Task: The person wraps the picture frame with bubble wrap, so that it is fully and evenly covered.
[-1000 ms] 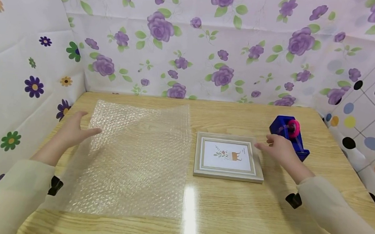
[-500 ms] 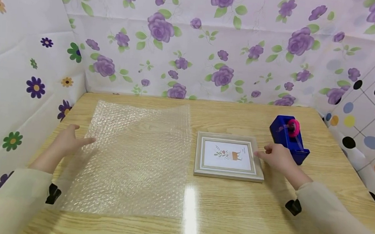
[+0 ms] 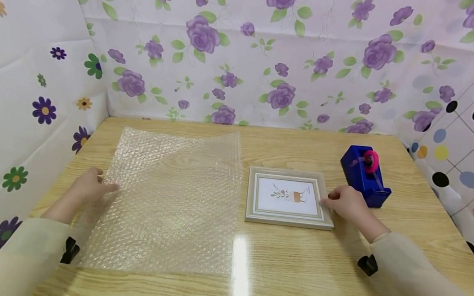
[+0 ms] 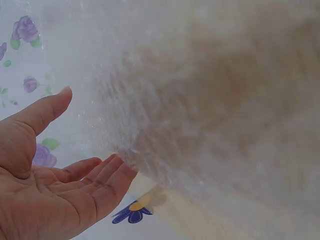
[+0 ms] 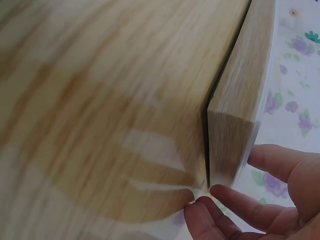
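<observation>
My right hand [image 3: 350, 204] is at the right side of a picture frame [image 3: 287, 219] that lies flat, with a plant print in it. In the right wrist view the thumb [image 5: 275, 160] touches its front edge and the fingertips [image 5: 220, 192] meet its lower side edge, pinching the border. A clear sheet of bubble wrap [image 3: 171, 207] lies spread left of the frame. At its left edge is my left hand [image 3: 87, 188]; in the left wrist view thumb and fingers are spread apart, fingertips [image 4: 117, 162] right at the wrap's edge.
A blue tape dispenser [image 3: 365, 175] with a pink roll stands behind my right hand. The wooden table [image 3: 294, 271] meets patterned cloth walls [image 3: 242, 75] at the back and sides.
My left hand has come down and nearer along the wrap's left edge. My right hand has lowered to the frame's right side and taken its edge. Frame, wrap and dispenser have stayed put.
</observation>
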The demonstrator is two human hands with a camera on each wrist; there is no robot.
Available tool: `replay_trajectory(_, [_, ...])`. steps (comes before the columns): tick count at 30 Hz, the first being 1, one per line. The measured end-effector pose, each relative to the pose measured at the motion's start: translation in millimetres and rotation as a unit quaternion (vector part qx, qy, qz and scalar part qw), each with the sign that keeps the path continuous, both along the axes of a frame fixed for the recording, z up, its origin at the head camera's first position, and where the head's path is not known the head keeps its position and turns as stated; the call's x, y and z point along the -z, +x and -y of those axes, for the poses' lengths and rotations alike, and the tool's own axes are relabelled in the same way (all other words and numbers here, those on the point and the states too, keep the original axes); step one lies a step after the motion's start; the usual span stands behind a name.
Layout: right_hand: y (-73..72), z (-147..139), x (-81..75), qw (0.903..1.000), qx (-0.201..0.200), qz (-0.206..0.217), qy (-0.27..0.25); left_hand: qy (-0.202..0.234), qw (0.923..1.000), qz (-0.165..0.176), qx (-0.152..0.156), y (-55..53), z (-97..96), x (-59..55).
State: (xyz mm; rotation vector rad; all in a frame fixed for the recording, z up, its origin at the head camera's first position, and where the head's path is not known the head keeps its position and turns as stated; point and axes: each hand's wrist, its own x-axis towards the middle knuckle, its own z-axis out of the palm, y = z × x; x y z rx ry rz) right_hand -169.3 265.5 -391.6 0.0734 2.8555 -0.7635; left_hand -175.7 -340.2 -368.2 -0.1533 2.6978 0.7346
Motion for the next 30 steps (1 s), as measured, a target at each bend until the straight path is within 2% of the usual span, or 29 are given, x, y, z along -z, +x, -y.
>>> replay_trajectory(6, [0.9,4.4,0.6,0.9999,0.003,-0.014,0.001,0.003,0.9999,-0.016,-0.002,-0.7,1.1,5.6])
replay_trajectory(15, [-0.3,9.4,-5.8,0.9997,0.022,0.002,-0.013,0.012,0.9996,-0.010,-0.026,4.2,-0.2,-2.5])
replay_trajectory(22, [-0.1,13.0,-3.5,0.9983,0.035,-0.038,-0.026,0.010,0.9995,-0.017,-0.026,3.8,1.1,-3.2])
replay_trajectory(26, [-2.7,13.0,-5.9,0.9977,0.036,-0.047,-0.033,0.006,0.9996,-0.019,-0.021,2.7,4.4,-2.1])
replay_trajectory(30, [-5.6,9.0,-7.7,0.9978,0.026,-0.018,-0.059,0.003,0.9991,-0.040,-0.016,2.1,9.2,0.9])
